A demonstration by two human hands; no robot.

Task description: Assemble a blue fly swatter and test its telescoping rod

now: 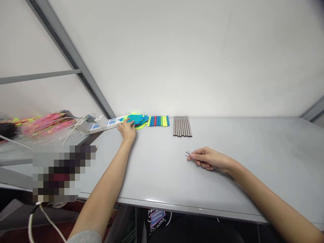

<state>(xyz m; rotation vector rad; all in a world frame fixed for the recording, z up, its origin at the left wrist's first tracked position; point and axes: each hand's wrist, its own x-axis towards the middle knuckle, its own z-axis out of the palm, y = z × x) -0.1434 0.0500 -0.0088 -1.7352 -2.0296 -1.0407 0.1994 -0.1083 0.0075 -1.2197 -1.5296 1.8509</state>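
Note:
My left hand point(128, 130) rests at the near edge of a pile of flat plastic swatter heads point(136, 119), blue on top with yellow-green ones beneath. Its fingers are apart and touch the pile; nothing is seen lifted in them. Over the middle right of the table, my right hand point(209, 158) is closed around a thin metal tube point(188, 153). One end of the tube pokes out past the fingertips, and the rest runs back under the palm and wrist. Beyond it lie several similar metal tubes point(182, 126) side by side. Left of these is a row of coloured grips point(159, 121).
The grey table point(265, 162) meets a white wall point(192, 60) at the back. A white power strip point(106, 124) with plugged-in adapters stands left of the pile. Pink items in clear plastic point(48, 125) lie at far left, near a pixelated patch and cables.

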